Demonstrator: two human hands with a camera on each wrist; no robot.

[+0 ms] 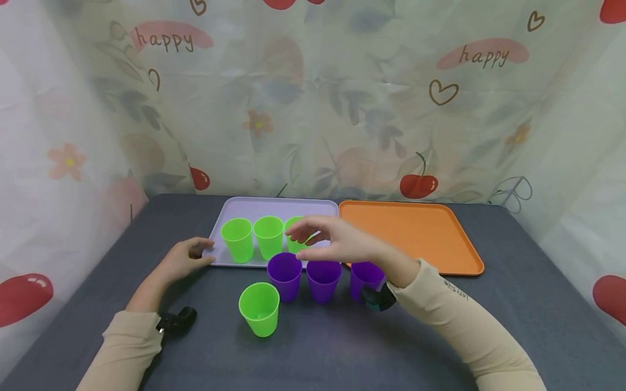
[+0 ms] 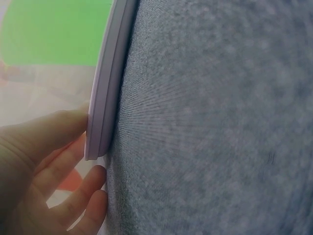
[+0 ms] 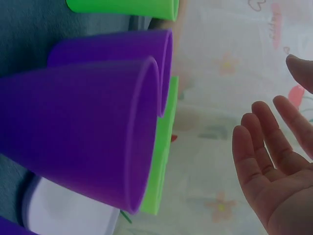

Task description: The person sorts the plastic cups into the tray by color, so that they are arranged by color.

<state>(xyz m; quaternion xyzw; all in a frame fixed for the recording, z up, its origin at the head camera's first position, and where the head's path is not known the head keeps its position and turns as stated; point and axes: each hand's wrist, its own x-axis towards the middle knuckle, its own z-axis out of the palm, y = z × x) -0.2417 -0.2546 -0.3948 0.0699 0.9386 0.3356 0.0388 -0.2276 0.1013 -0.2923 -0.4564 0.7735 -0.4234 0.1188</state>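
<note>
Left hand (image 1: 183, 262) is gripping the left edge of the rectangular lavender plastic tray (image 1: 283, 204), near its front-left corner, thumb and fingers bending round the rim. Right hand (image 1: 337, 239) is hovering, fingers spread loosely, holding nothing, above the purple cups and apart from them. Tray is lying toward the back edge of the dark grey table (image 1: 313, 353), carrying three bright green tapered plastic cups (image 1: 268, 241), upright in a row; right hand is partly hiding the rightmost. Three purple tapered plastic cups (image 1: 323, 285) are standing upright on the table along the trays' front edges. One more green cup (image 1: 261, 317) is standing upright in front of the leftmost purple one. Rectangular orange plastic tray (image 1: 415, 233) is sitting just beside the lavender tray's right edge. Printed white curtain (image 1: 318, 136) is hanging behind the table's back edge.
</note>
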